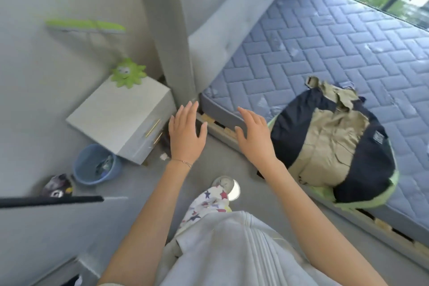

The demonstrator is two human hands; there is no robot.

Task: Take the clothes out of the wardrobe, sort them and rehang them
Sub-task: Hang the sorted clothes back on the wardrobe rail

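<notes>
Hands: left hand and right hand hovered, fingers straight and spread, holding nothing. Clothes pile lay at 3 o'clock on the mattress; probably best lifted one garment at a time from the top.

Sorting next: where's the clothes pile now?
Head view, right side: the clothes pile lies on the mattress edge, just right of the right hand.
</notes>
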